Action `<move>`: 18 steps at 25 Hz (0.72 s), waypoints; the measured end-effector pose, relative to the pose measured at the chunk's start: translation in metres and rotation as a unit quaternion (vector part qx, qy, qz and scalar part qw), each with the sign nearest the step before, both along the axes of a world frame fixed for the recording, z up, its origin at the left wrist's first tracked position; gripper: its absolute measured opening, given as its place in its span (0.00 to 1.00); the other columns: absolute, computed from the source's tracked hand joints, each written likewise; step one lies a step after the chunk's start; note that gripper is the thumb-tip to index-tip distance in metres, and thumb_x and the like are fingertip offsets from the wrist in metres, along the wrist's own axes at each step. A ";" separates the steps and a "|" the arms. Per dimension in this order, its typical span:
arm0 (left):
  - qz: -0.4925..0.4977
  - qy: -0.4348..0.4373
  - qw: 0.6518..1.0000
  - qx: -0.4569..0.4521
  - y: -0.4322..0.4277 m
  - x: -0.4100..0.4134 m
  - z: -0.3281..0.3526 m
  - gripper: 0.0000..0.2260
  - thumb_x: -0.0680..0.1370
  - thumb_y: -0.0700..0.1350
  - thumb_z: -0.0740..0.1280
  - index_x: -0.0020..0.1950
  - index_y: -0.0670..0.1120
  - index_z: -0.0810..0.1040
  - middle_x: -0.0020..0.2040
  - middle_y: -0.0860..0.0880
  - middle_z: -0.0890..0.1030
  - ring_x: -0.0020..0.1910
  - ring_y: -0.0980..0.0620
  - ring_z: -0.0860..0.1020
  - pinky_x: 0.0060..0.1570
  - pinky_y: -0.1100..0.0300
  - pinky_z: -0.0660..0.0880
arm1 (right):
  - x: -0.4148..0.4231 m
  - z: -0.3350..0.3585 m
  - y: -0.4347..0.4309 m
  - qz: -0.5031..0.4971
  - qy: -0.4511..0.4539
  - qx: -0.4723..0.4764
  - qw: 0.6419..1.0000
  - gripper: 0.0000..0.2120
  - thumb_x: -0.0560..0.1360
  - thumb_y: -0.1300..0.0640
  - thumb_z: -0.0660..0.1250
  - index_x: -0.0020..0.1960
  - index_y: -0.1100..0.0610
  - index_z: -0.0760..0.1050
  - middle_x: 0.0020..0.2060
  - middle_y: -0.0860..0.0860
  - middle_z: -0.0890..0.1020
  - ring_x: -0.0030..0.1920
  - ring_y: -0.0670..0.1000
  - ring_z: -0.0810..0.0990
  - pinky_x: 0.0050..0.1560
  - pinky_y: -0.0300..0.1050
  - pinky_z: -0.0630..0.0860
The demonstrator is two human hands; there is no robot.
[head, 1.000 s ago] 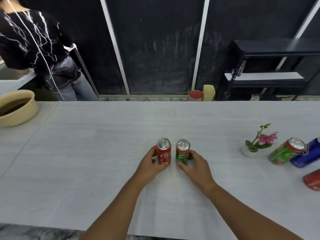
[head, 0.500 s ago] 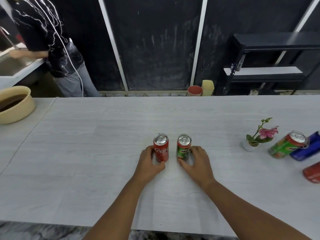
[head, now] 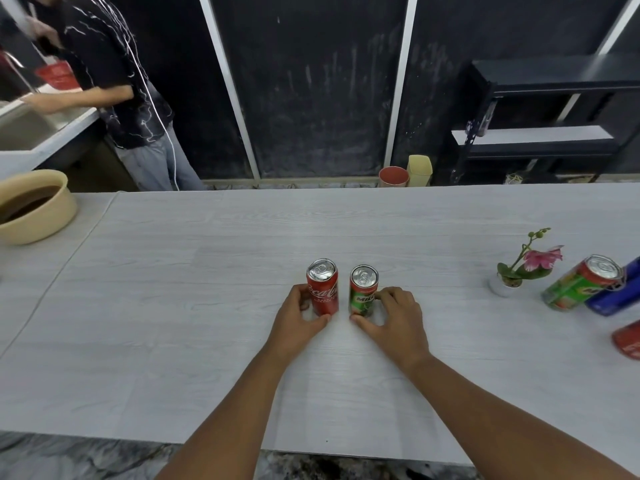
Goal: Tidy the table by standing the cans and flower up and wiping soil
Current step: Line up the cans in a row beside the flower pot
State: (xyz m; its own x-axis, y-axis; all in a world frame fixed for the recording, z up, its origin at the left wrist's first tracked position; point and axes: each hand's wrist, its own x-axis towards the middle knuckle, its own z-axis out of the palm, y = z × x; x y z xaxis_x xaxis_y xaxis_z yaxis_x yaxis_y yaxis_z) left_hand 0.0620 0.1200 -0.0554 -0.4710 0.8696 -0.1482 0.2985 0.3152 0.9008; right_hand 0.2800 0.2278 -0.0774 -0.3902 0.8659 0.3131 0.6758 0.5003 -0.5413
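Two cans stand upright side by side in the middle of the pale wood-grain table (head: 173,306): a red cola can (head: 322,289) and a green Milo can (head: 362,293). My left hand (head: 298,320) wraps the red can from its left. My right hand (head: 393,317) grips the green can from its right. At the right, a small pink flower (head: 530,263) stands in a white pot. Beside it a second green can (head: 581,284) leans tilted against a blue can (head: 616,292), and a red can (head: 628,339) lies at the frame edge.
A tan basin (head: 34,206) holding dark liquid sits at the table's far left. Another person (head: 114,81) stands at a sink counter beyond it. Behind the table are a red cup (head: 393,176), a yellow cup (head: 419,169) and a black shelf unit (head: 547,133).
Both hands stay on the two upright cans, which shift slightly apart. The view has tilted a little. The person in the background has turned toward the sink.
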 end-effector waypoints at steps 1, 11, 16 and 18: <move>-0.003 -0.001 1.000 0.000 0.000 -0.001 0.000 0.30 0.72 0.46 0.83 0.68 0.59 0.74 0.64 0.62 0.80 0.64 0.63 0.77 0.61 0.65 0.74 | 0.000 0.000 0.000 0.001 -0.003 0.004 1.000 0.27 0.66 0.29 0.74 0.53 0.49 0.83 0.50 0.45 0.79 0.53 0.50 0.76 0.52 0.48 0.73; -0.021 0.001 1.000 -0.017 -0.003 0.002 0.008 0.33 0.73 0.44 0.82 0.73 0.57 0.71 0.68 0.61 0.78 0.70 0.58 0.76 0.70 0.57 0.73 | 0.001 0.007 -0.001 0.007 -0.045 0.008 0.999 0.30 0.68 0.30 0.75 0.58 0.52 0.82 0.53 0.48 0.81 0.55 0.53 0.78 0.54 0.50 0.74; 0.034 0.197 0.980 -0.012 -0.058 0.053 -0.014 0.33 0.80 0.52 0.74 0.82 0.45 0.67 0.80 0.47 0.70 0.81 0.49 0.64 0.81 0.56 0.61 | 0.024 0.007 -0.016 -0.008 -0.023 -0.030 0.999 0.40 0.68 0.31 0.77 0.71 0.53 0.76 0.64 0.49 0.79 0.66 0.52 0.76 0.67 0.51 0.72; -0.020 0.287 0.958 0.003 -0.072 0.069 -0.023 0.27 0.83 0.56 0.67 0.79 0.46 0.71 0.80 0.48 0.71 0.83 0.48 0.63 0.82 0.51 0.62 | 0.050 0.004 -0.023 -0.027 -0.011 -0.021 0.999 0.37 0.69 0.33 0.77 0.70 0.53 0.77 0.64 0.49 0.80 0.67 0.52 0.76 0.68 0.51 0.72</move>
State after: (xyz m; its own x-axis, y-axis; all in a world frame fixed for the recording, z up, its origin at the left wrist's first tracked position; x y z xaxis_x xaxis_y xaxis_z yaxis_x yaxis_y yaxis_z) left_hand 0.1312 0.0483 -0.0787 -0.4404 0.8883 0.1304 0.7567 0.2891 0.5864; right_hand 0.3295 0.2046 -0.0734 -0.3483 0.8983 0.2677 0.7133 0.4393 -0.5460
